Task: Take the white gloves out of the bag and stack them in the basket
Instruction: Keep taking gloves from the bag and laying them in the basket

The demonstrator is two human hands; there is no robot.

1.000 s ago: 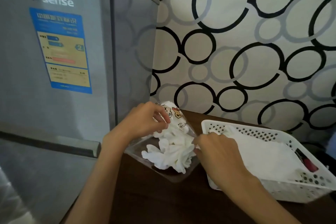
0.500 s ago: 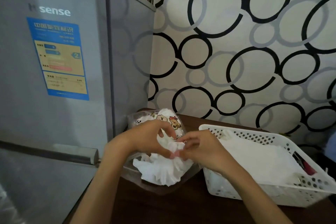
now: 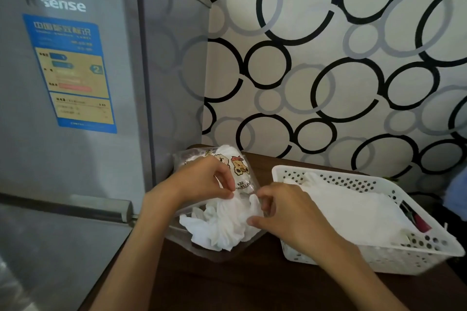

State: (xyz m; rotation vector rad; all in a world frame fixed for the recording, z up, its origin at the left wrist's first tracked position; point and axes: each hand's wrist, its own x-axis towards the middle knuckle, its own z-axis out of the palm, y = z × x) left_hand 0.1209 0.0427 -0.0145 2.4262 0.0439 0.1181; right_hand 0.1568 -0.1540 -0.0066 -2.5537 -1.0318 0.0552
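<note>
A: Seen from a head camera, looking down. On a dark brown table point(image 3: 252, 285): a clear plastic bag point(image 3: 242, 171) with cartoon bears printed on it, lying open toward the viewer, just right of a grey fridge point(image 3: 75, 159).

B: And the gloves?

A: Crumpled in a white heap point(image 3: 222, 225) spilling from the mouth of the bag. Impossible to count or tell apart in the bunch. More white showing inside the bag behind the print, partly hidden.

B: Hands?

A: Both at the heap. Left hand point(image 3: 202, 182) curled, thumb and fingertips pinching white fabric at the top of the pile; whether some bag plastic is caught in the same pinch, hard to say. Right hand point(image 3: 285, 212) curled too, fingers tucked into the right edge of the pile, thumb pressed against it lower down. Fingertips hidden in the folds.

B: Basket?

A: White and perforated point(image 3: 429, 242), just right of the bag, nearly touching the right wrist. Inside, a flat layer of white cloth point(image 3: 353, 212), apparently gloves already laid in, though no finger shapes readable. Something red and black point(image 3: 417, 219) wedged at the right inner wall, mostly covered, not identifiable.

B: Background?

A: Wallpaper point(image 3: 328, 58) of black and grey rings. Blue and yellow label point(image 3: 70, 73) on the fridge door, print blurred. A blue shape point(image 3: 458, 197) cut off at the right edge.
</note>
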